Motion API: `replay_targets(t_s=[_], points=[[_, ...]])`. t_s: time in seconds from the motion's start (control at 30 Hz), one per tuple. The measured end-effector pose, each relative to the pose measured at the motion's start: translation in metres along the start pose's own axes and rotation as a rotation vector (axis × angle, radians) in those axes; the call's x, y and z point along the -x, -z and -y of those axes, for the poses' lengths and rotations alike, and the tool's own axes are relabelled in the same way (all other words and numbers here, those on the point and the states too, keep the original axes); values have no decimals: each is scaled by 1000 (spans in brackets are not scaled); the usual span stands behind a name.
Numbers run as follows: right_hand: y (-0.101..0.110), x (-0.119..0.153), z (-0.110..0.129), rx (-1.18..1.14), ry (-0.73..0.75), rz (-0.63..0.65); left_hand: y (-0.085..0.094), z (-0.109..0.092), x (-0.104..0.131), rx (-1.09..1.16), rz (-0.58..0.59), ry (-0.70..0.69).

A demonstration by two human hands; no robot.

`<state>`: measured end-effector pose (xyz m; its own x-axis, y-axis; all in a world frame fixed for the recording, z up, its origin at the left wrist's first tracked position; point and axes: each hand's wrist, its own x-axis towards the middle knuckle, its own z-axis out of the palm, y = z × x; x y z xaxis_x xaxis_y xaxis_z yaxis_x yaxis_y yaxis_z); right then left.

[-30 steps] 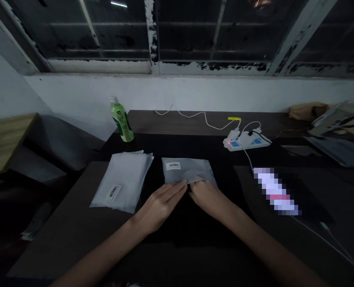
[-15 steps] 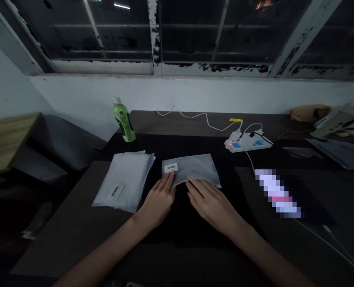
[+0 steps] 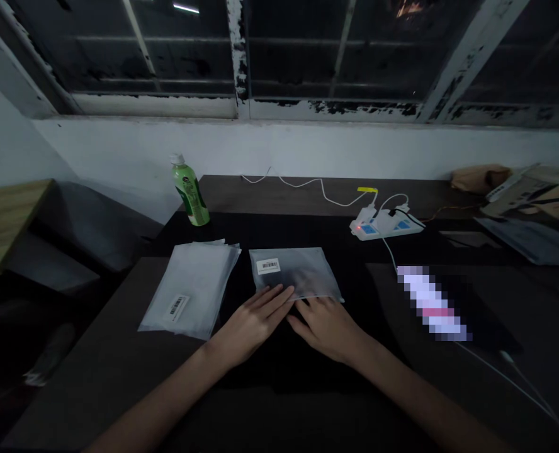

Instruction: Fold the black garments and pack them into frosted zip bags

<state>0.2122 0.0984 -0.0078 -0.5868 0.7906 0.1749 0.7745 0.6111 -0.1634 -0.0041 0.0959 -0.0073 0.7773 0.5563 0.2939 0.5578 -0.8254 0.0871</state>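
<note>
Dark table (image 3: 166,390); frosted pouch (image 3: 293,267) with barcode label, flat at its middle; right hand (image 3: 331,327), fingers extended inside the pouch's near edge; left hand (image 3: 255,321), open, fingertips resting on that edge.

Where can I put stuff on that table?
Bare: between the green plastic bottle and white power strip; near left corner, in front of the stacked frosted plastic bags. Crowded: by the power strip; where left hand and right hand touch another frosted bag.

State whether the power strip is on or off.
On: a red light glows at the left end of the power strip.
</note>
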Motion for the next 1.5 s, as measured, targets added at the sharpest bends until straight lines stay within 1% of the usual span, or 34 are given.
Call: replay_targets(t_s=[0.1,0.17,0.27,0.37,0.43,0.5,0.6,0.7,0.8,0.9,0.97,1.07,1.13,1.2,1.27,1.33,1.4,1.5], points=[[3,-10,-4,-98,-27,39,1,1,0,7,3,32],[10,-8,-5,-142,-30,48,5,1,0,33,27,64],[30,7,-6,-240,-16,73,11,0,0,89,71,88],[50,30,-8,-352,-37,108,12,0,1,103,58,92],[58,42,-10,-368,-61,97,10,2,0,92,33,84],[60,51,-11,-330,-68,57,8,3,0,82,20,75],[55,58,-13,-224,-46,9,8,5,1,84,43,67],[43,58,-19,-147,-8,16,10,6,3,95,59,68],[31,54,-29,-122,32,20,9,6,4,90,20,69],[24,48,-37,-83,71,-45,6,5,3,68,-45,47],[24,43,-39,-55,103,-81,5,3,2,61,-107,38],[32,38,-37,-62,145,-96,9,-3,-2,107,-248,57],[40,35,-34,-101,147,-117,14,-8,-5,177,-334,96],[45,33,-31,-170,106,-155,18,-13,-7,251,-379,153],[44,29,-27,-262,26,-167,18,-17,-7,307,-394,218],[35,24,-25,-338,-54,-136,13,-17,-5,335,-408,290],[21,17,-26,-390,-122,-80,6,-15,-3,344,-412,349],[3,9,-30,-434,-216,-18,-4,-10,-1,337,-350,391]])
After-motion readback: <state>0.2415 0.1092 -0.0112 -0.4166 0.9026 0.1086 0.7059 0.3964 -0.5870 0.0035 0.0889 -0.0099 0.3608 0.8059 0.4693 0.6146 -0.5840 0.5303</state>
